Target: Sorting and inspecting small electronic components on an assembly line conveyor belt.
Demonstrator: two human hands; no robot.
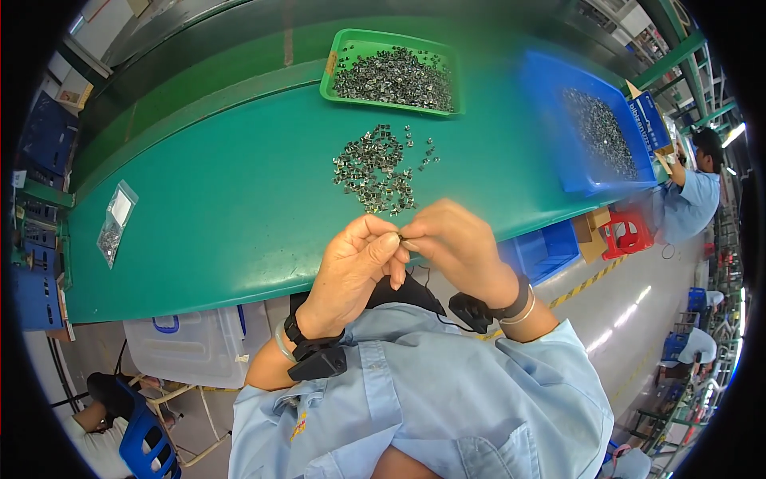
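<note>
My left hand (361, 259) and my right hand (455, 239) meet at the front edge of the green table, thumbs and fingertips pinched together. Between them is a tiny dark piece, mostly hidden by the fingers, so its kind cannot be made out. Just beyond my hands lies a loose pile of small shiny metal parts (373, 169), with a few strays to its right. Farther back, a green tray (395, 108) holds many similar small metal parts.
At the right stands a blue bin (570, 172) of small metal parts, with a blue box (650, 120) beside it. A clear bag of parts (116, 223) lies at the left. Below are an empty blue crate (546, 251), a red stool (626, 234) and a clear plastic box (187, 347). Other people sit nearby.
</note>
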